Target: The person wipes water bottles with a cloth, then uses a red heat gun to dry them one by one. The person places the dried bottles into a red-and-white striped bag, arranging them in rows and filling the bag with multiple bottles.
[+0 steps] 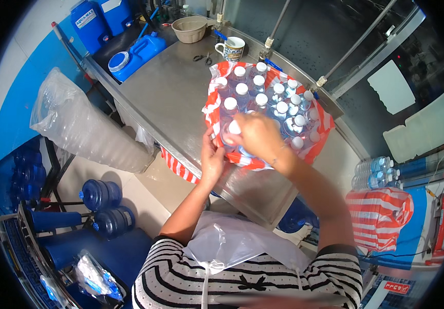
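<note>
Many clear plastic bottles with white caps (261, 99) stand close together inside an open red-and-white striped plastic bag (323, 127) on a stainless steel counter (168, 96). At the near left corner of the group, my right hand (260, 135) is on a bottle (227, 135), its fingers around the neck and beside the white cap. My left hand (212, 156) holds the bag's near left edge next to that bottle, thumb and fingers at the plastic. Part of the near row of bottles is hidden under my right hand and forearm.
A patterned mug (232, 50), black scissors (203, 58), a beige basin (189, 30) and a blue jug (137, 54) are along the counter's back and left. Pipes with blue-handled valves (273, 64) line the back edge. A bag of empty-looking containers (90, 127) leans at the left.
</note>
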A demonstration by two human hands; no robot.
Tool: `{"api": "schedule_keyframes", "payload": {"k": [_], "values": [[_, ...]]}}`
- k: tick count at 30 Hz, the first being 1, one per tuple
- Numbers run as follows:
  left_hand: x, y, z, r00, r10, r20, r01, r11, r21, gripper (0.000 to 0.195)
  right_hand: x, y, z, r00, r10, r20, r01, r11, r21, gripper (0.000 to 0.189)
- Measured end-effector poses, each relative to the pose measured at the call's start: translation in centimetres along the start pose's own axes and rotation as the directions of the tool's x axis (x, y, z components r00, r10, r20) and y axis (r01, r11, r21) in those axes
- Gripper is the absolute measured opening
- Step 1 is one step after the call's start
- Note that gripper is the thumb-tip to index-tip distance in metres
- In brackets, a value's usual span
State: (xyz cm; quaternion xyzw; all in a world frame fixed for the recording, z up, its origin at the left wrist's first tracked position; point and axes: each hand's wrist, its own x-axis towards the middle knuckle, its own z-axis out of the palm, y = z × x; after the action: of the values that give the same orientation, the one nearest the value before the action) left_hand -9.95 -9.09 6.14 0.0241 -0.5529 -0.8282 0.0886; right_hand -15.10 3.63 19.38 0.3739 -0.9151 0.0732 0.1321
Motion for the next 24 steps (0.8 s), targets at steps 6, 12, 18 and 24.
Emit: {"api": "schedule_keyframes", "payload": {"k": [6,12,18,24], "values": [[1.4,3.2,-1.4,0.983,-0.135,0.127,0.081,0.930,0.360,0.063,-2.6,-0.2,-0.7,0.952,0.154,-0.263,-0.141,0.988,0.067,0.051],[4.7,7.7,-3.6,0.987,0.155,0.042,-0.152,0.813,0.563,0.048,-11.6,6.2,-4.9,0.694,0.590,-0.413,-0.635,0.771,0.035,0.049],[0.6,7.6,1.3,0.746,0.348,0.568,-0.473,0.877,0.083,0.031,-18.7,6.4,-5.4,0.599,0.775,-0.201,-0.727,0.631,0.271,0.057],[-3.0,6.7,9.6,0.356,0.000,0.935,-0.429,0.888,0.164,0.024,-23.4,9.8,-13.7,0.679,0.569,-0.463,-0.670,0.739,-0.073,0.046]]}}
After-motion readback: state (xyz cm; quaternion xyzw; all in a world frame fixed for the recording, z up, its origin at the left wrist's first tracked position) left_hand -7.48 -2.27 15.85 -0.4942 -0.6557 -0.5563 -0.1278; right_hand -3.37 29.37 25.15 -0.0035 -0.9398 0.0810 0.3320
